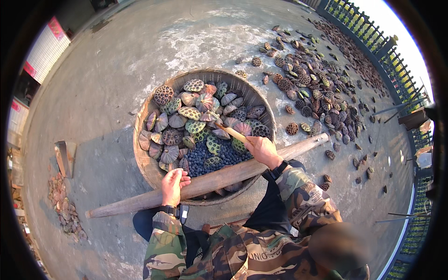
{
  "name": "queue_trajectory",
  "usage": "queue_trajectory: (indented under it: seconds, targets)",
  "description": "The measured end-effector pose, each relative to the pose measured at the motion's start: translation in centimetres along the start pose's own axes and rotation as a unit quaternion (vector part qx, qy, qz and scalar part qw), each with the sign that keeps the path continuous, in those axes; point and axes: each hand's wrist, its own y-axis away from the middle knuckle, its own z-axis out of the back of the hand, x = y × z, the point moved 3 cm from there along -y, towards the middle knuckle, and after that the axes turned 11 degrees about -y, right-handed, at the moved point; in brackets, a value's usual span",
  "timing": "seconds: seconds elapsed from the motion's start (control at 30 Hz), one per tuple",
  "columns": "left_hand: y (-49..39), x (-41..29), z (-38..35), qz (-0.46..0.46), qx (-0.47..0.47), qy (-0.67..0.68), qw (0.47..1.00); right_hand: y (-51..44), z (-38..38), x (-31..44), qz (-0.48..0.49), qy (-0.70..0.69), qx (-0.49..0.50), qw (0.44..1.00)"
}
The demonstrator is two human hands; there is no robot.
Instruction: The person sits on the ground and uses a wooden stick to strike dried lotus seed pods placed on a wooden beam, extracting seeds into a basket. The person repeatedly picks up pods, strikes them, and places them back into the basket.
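Note:
A large woven bamboo basket [142, 168] stands before me, holding many dried lotus seed pods [189, 112]. Dark, loose lotus seeds [206, 155] lie among the pods in its near part. A long wooden pole [224, 174] rests across the near side of the basket. My right hand [263, 149] grips the pale handle of a slim hand tool [235, 134], whose narrow brown tip points up and left over the pods. Beside the pole, at the basket's left, my left hand [174, 183] has its fingers partly curled and apart, with nothing visible in them.
More lotus pods [315, 87] are strewn over the concrete floor [115, 87] to the right. A darker heap [353, 52] runs along the baluster fence [378, 38]. On the left, an open metal trough [65, 158] stands near a small pile of brown pieces [64, 206].

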Motion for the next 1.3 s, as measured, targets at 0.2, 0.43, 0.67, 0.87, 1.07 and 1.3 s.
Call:
queue_trajectory:
  seconds: [0.2, 0.43, 0.67, 0.87, 1.07, 1.3]
  targets:
    - [-0.1, -1.0, -0.8, 0.018, 0.021, -0.011, 1.0, 6.9, 4.4, 1.1, 0.05, 0.057, -0.053, 0.996]
    - [-2.5, -3.4, -6.6, 0.009, 0.084, 0.178, 0.98, 15.9, 3.6, 4.2, 0.119, -0.086, 0.007, 0.989]
    - [-2.6, -1.6, -6.5, 0.034, 0.057, 0.236, 0.97, 18.4, -1.7, 4.6, 0.139, -0.036, 0.038, 0.989]
    - [-2.7, 1.0, -5.4, 0.065, 0.003, 0.295, 0.953, 16.8, -4.3, 6.2, 0.174, -0.059, 0.023, 0.983]
    - [-3.1, 0.4, -4.6, 0.033, 0.009, 0.313, 0.949, 15.3, -4.1, 7.7, 0.193, -0.044, 0.026, 0.98]
    - [-3.1, 0.4, -0.3, 0.027, -0.043, 0.146, 0.988, 14.4, 0.7, 5.6, 0.164, -0.051, -0.09, 0.981]
